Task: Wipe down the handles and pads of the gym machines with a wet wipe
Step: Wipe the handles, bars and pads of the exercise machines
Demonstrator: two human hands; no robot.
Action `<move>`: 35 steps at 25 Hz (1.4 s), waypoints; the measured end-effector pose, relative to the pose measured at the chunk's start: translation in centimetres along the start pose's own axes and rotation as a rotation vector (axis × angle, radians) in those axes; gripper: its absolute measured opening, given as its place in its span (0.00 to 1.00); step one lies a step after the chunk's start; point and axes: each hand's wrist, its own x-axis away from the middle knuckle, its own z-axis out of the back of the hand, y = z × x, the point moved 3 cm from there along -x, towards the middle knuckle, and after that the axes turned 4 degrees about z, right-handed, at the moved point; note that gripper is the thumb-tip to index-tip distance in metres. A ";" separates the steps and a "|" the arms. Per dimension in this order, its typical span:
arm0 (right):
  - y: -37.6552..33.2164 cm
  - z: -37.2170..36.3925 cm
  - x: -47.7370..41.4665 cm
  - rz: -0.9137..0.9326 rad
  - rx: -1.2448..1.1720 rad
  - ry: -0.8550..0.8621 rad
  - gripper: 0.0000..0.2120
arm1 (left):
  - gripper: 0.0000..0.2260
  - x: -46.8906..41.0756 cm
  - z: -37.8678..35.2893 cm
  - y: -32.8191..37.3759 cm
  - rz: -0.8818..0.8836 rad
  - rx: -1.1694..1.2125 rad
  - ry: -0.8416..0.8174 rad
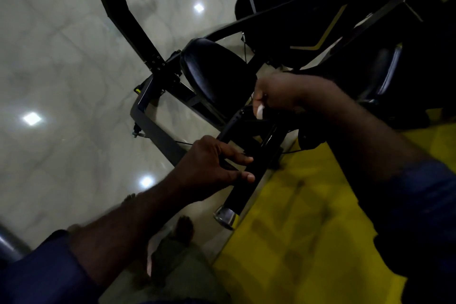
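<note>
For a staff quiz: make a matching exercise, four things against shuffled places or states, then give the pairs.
1 white wet wipe
2 black padded handle bar
3 round black seat pad
4 yellow floor mat

A lying flat, lower right of the picture
B held by the right hand
C gripped by the left hand
D beyond both hands, untouched

Pairs: 1-B, 2-C, 3-D, 4-A

My sleeves [37, 266] are dark blue. The handle [243, 192] and seat pad [214, 69] are black, the wipe [259, 112] white. The floor [61, 57] is pale grey with faint marbling; the mat [296, 229] is yellow with darker blotches.
</note>
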 end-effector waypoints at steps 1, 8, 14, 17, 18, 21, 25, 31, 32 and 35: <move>-0.2 -0.1 -0.9 -0.011 0.048 -0.022 0.11 | 0.18 0.0 -0.1 -0.2 0.003 0.010 0.001; -2.5 -2.6 4.6 0.052 0.385 0.125 0.07 | 0.13 1.7 0.9 0.3 0.059 -0.002 0.012; -14.1 -9.1 9.2 0.304 0.285 0.082 0.04 | 0.03 2.9 6.0 -0.9 0.063 0.058 0.196; -11.3 -8.0 9.2 0.310 0.304 0.220 0.04 | 0.02 1.8 6.3 -0.6 0.099 0.130 0.154; -8.7 -6.6 8.3 0.192 0.366 0.293 0.08 | 0.02 1.5 6.1 -0.3 0.098 0.146 0.123; -4.0 -3.9 7.7 -0.097 0.268 0.465 0.15 | 0.02 0.8 5.4 0.3 0.103 0.165 0.049; -11.9 -10.5 12.8 0.003 -0.015 0.622 0.17 | 0.03 -0.3 4.5 0.7 0.090 0.133 0.008; -5.6 -10.9 10.8 -0.007 -0.095 0.975 0.18 | 0.07 -2.1 2.5 2.9 0.140 0.117 -0.030; -3.3 -9.6 9.1 -0.057 -0.165 1.062 0.13 | 0.09 -2.4 1.8 3.3 0.150 0.112 -0.034; 0.5 -8.3 6.9 -0.223 -0.546 1.131 0.12 | 0.16 -3.8 -0.9 4.4 0.171 0.089 -0.011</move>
